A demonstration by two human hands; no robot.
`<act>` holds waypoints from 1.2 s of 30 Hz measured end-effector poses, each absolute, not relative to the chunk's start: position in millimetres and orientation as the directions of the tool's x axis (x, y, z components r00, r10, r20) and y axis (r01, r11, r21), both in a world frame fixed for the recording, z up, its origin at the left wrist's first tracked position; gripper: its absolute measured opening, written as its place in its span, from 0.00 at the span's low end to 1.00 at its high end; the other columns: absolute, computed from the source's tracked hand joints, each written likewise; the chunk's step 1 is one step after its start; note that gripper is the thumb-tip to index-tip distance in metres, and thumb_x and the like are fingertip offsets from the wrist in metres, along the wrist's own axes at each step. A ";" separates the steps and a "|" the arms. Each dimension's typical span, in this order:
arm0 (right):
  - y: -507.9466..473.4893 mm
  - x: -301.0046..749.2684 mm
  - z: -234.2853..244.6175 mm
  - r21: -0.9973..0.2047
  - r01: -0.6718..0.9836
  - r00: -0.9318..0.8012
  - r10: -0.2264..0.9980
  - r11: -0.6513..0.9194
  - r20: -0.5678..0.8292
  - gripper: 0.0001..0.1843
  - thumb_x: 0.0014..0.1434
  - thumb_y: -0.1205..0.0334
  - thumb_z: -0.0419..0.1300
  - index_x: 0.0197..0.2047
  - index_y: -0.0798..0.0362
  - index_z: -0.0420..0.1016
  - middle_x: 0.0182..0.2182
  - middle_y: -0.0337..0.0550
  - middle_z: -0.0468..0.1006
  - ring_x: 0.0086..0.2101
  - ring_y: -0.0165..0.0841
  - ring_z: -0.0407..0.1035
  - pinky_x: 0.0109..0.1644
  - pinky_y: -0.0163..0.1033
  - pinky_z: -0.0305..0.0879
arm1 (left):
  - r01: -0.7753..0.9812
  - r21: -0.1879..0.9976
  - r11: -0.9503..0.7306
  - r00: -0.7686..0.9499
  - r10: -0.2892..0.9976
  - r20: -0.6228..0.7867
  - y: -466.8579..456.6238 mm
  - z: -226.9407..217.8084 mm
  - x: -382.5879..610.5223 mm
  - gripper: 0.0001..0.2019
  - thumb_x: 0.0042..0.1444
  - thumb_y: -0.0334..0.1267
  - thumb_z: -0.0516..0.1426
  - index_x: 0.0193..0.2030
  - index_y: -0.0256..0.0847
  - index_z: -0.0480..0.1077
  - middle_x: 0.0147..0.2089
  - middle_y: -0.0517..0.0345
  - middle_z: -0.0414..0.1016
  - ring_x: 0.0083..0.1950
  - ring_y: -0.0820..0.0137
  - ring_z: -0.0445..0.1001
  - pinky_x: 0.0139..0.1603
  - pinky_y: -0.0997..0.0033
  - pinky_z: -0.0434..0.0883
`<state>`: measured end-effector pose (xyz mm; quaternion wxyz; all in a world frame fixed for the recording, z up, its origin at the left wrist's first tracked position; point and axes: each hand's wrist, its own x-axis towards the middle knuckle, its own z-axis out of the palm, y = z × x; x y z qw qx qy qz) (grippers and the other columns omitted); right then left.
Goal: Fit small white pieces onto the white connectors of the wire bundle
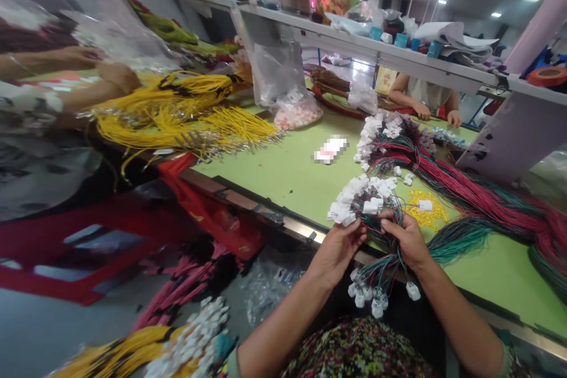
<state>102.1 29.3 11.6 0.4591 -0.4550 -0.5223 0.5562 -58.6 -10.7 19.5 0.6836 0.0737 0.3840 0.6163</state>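
At the near edge of the green tabletop, my left hand (339, 248) is closed, its thumb and fingers pinching dark wires just below a cluster of white plastic connectors (354, 192). My right hand (410, 239) is closed around the wire bundle (392, 251) of thin green, red and black wires. More white connectors (377, 301) dangle from that bundle, below my hands and past the table edge. Small yellow pieces (429, 209) lie in a pile just beyond my right hand. A larger bundle of red, black and green wires (447, 174) stretches across the table, white connectors at its far end.
On the left, a co-worker's hands (117, 77) are near yellow cables (186, 112). A bag of small pale pieces (299, 111) sits by the divider. An overhead shelf (398, 56) crosses the back. A red stool (88, 254) and more yellow cables (128, 348) are below.
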 end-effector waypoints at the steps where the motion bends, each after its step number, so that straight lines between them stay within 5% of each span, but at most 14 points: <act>1: 29.4 101.8 12.6 -0.999 -0.037 -0.157 0.987 -0.033 -0.027 0.22 0.45 0.44 0.73 0.36 0.53 0.80 0.24 0.37 0.77 0.26 0.31 0.69 0.34 0.38 0.69 | -0.789 0.581 0.200 -0.083 0.902 -0.424 -9.4 22.3 -58.9 0.12 0.47 0.23 0.69 0.36 0.38 0.73 0.30 0.62 0.78 0.28 0.76 0.76 0.31 0.79 0.73; 6: 27.8 96.4 13.6 -0.992 0.104 -0.197 0.977 -0.066 -0.086 0.24 0.36 0.56 0.79 0.37 0.53 0.79 0.23 0.33 0.75 0.24 0.29 0.65 0.30 0.35 0.64 | -0.666 0.732 -0.142 -0.362 0.920 -0.150 -11.5 38.4 -68.7 0.15 0.43 0.33 0.73 0.38 0.38 0.78 0.30 0.64 0.78 0.29 0.78 0.72 0.34 0.80 0.71; 12: 30.1 89.3 5.8 -0.995 0.067 -0.186 0.979 -0.074 -0.085 0.18 0.43 0.50 0.74 0.30 0.53 0.77 0.22 0.34 0.74 0.23 0.29 0.65 0.29 0.35 0.63 | -0.489 0.858 -0.154 -0.381 0.923 -0.051 -42.2 24.8 -76.9 0.09 0.50 0.39 0.70 0.33 0.39 0.78 0.26 0.64 0.76 0.23 0.78 0.67 0.27 0.79 0.66; 14: 30.8 89.6 5.5 -0.997 0.034 -0.185 0.979 -0.076 -0.081 0.20 0.44 0.47 0.74 0.31 0.53 0.76 0.25 0.36 0.76 0.26 0.30 0.68 0.33 0.36 0.67 | -0.431 0.902 0.026 -0.179 0.977 -0.114 -55.2 14.8 -73.7 0.10 0.51 0.40 0.70 0.35 0.37 0.78 0.28 0.59 0.79 0.25 0.75 0.72 0.30 0.75 0.70; 17: 30.3 92.9 8.8 -0.996 -0.007 -0.209 0.975 -0.085 -0.081 0.23 0.45 0.43 0.73 0.33 0.52 0.75 0.26 0.36 0.77 0.27 0.31 0.69 0.35 0.37 0.69 | -0.530 0.805 0.266 -0.005 0.949 -0.317 -59.5 6.1 -67.5 0.17 0.48 0.38 0.72 0.43 0.35 0.77 0.38 0.51 0.83 0.32 0.68 0.79 0.32 0.72 0.76; 21: 29.3 99.7 14.9 -0.996 -0.017 -0.287 0.954 -0.093 -0.084 0.24 0.45 0.42 0.74 0.29 0.53 0.74 0.23 0.36 0.76 0.25 0.30 0.68 0.34 0.37 0.67 | -0.756 0.591 0.280 -0.037 0.884 -0.466 -37.5 6.3 -64.5 0.08 0.53 0.32 0.68 0.35 0.34 0.74 0.34 0.53 0.81 0.26 0.78 0.73 0.27 0.80 0.73; 25: 29.9 103.1 19.1 -0.994 0.016 -0.333 0.937 -0.109 -0.109 0.22 0.41 0.48 0.77 0.31 0.53 0.75 0.22 0.34 0.75 0.24 0.28 0.67 0.32 0.35 0.66 | -0.781 0.575 0.245 -0.063 0.885 -0.462 -22.4 8.7 -60.4 0.13 0.52 0.34 0.70 0.28 0.37 0.69 0.23 0.65 0.71 0.19 0.82 0.64 0.20 0.84 0.65; 29: 29.7 99.9 24.3 -0.977 0.214 -0.384 0.920 0.011 -0.073 0.27 0.40 0.57 0.78 0.45 0.52 0.78 0.35 0.40 0.83 0.34 0.35 0.76 0.40 0.39 0.73 | -0.570 0.819 0.065 -0.249 0.936 -0.247 -27.1 15.0 -52.2 0.15 0.48 0.42 0.71 0.30 0.37 0.70 0.18 0.71 0.66 0.18 0.82 0.61 0.21 0.84 0.61; 33: 29.3 91.5 24.9 -0.816 0.497 -0.328 0.935 0.294 0.137 0.20 0.47 0.60 0.73 0.45 0.50 0.80 0.41 0.45 0.84 0.43 0.42 0.77 0.48 0.43 0.74 | -0.261 0.961 -0.090 -0.311 0.950 0.005 -29.6 25.7 -51.0 0.15 0.51 0.47 0.68 0.36 0.39 0.72 0.21 0.70 0.67 0.20 0.77 0.64 0.22 0.79 0.63; 36: 29.5 84.2 18.0 -0.872 0.387 -0.249 0.945 0.299 0.214 0.13 0.52 0.61 0.68 0.43 0.50 0.82 0.40 0.44 0.84 0.44 0.42 0.77 0.51 0.44 0.73 | -0.080 0.987 -0.141 -0.277 0.954 0.114 -26.9 29.2 -58.3 0.13 0.56 0.47 0.64 0.38 0.39 0.77 0.27 0.62 0.75 0.27 0.72 0.72 0.30 0.75 0.69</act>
